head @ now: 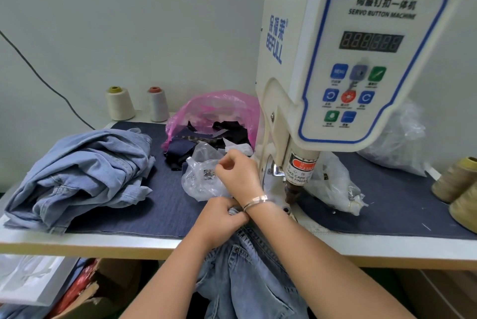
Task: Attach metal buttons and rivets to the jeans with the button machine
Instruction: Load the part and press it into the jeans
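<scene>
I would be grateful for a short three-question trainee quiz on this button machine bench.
1. True or false: the left hand grips the jeans at the table edge.
2. The right hand reaches over: A) a thread cone, B) the clear plastic bag, C) the control panel.
3. Fill in: the folded denim pile lies to the ___ of the button machine.

Key: 1 true; 2 B; 3 left.

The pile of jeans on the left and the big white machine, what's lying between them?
In the head view, between the folded jeans pile and the button machine lie a clear plastic bag of metal bits, a pink bag with dark cloth scraps, and the right hand.
</scene>
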`<state>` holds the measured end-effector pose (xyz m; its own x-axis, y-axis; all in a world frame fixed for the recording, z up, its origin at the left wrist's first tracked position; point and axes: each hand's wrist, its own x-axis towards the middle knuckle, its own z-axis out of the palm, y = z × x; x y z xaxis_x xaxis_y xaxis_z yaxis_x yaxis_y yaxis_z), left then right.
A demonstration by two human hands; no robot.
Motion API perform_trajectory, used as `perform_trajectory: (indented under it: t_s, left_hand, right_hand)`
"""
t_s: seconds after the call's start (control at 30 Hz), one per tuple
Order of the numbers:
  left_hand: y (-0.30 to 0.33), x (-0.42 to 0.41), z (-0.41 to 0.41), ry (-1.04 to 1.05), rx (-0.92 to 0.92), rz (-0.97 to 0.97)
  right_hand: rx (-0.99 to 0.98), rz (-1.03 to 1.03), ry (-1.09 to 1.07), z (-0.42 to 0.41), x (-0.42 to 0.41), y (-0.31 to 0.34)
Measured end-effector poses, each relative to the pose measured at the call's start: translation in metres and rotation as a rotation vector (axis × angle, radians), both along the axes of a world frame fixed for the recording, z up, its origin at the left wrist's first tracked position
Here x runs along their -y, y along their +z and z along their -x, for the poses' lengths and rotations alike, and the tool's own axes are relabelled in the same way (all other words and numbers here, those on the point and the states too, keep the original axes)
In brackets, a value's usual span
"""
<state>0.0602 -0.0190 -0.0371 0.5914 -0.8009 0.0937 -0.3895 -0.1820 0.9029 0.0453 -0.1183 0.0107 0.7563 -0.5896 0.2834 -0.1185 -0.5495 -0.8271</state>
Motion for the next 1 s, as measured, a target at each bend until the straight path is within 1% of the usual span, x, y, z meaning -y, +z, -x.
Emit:
perform_trajectory:
  t_s: [0.07, 0.13, 0.27, 0.33, 0.4, 0.47, 0.6, 0.73, 0.83, 0.93, 1.0]
  left_hand:
    - [0.001, 0.0, 0.0, -0.015, -0.004, 0.024]
    - [0.002, -0.001, 0.0, -0.007, 0.003, 0.041]
    - [0.002, -0.001, 0.001, -0.035, 0.043, 0.012]
    - [-0.001, 0.0, 0.0, 0.009, 0.071, 0.008]
    - [-0.001, 0.001, 0.0, 0.022, 0.117, -0.001]
    - [-0.002, 0.001, 0.0, 0.008, 0.118, -0.001]
    - [-0.002, 0.001, 0.0, 0.005, 0.107, -0.006]
    - [-0.002, 0.0, 0.002, 0.009, 0.117, -0.011]
    - [-0.001, 0.0, 0.001, 0.007, 0.124, -0.009]
    - [-0.002, 0.0, 0.0, 0.01, 0.12, -0.017]
    - [-0.002, 0.0, 0.0, 0.009, 0.122, -0.019]
  right_hand:
    - [0.13, -0.128, 0.012, 0.027, -0.011, 0.008]
    - [0.211, -0.244, 0.054, 0.057, -0.023, 0.011]
    - [0.185, -0.332, 0.113, 0.115, -0.044, 0.001]
    - [0.18, -0.399, 0.122, 0.14, -0.043, -0.006]
    - [0.152, -0.421, 0.087, 0.16, -0.033, -0.011]
    - [0.155, -0.454, 0.019, 0.17, -0.018, -0.012]
    - [0.264, -0.609, -0.104, 0.167, 0.009, -0.009]
    - [0.249, -0.578, -0.117, 0.155, 0.019, -0.012]
    - [0.236, -0.566, -0.069, 0.15, 0.023, -0.012]
    - [0.178, -0.525, -0.001, 0.15, 0.026, -0.013]
    - [0.146, -0.487, 0.003, 0.15, 0.027, -0.016]
